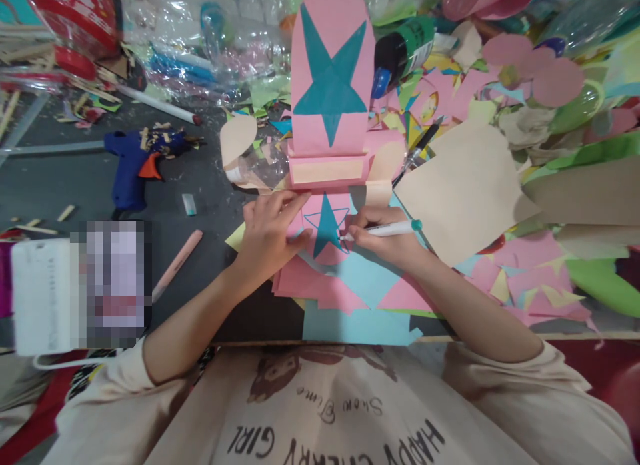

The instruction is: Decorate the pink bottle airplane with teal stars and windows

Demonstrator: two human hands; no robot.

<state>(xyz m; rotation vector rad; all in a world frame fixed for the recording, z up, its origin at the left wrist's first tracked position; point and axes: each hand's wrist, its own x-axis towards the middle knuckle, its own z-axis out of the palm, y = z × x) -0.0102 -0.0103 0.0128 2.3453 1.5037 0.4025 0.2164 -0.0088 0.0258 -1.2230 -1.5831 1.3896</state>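
My right hand [383, 233] is closed around a white marker pen [395, 229] with a teal end. Its tip meets a teal star [326, 226], which is part filled and part outline, on a pink paper piece [305, 218]. Flat on the left side of that paper lies my left hand [274, 230], fingers stretched out and thumb near the star. Just beyond, joined by a folded strip [327, 170], a rounded pink panel [333, 65] bears a fully coloured teal star. Pink and light blue sheets [365, 285] lie under the work.
On the left rest a blue glue gun [131, 161], a pink marker [179, 261] and a white box-like device [41, 295]. A black and green bottle [404, 51], a craft knife [419, 148] and a beige paper shape [465, 185] lie right, among paper scraps. Clear plastic [175, 38] covers the back.
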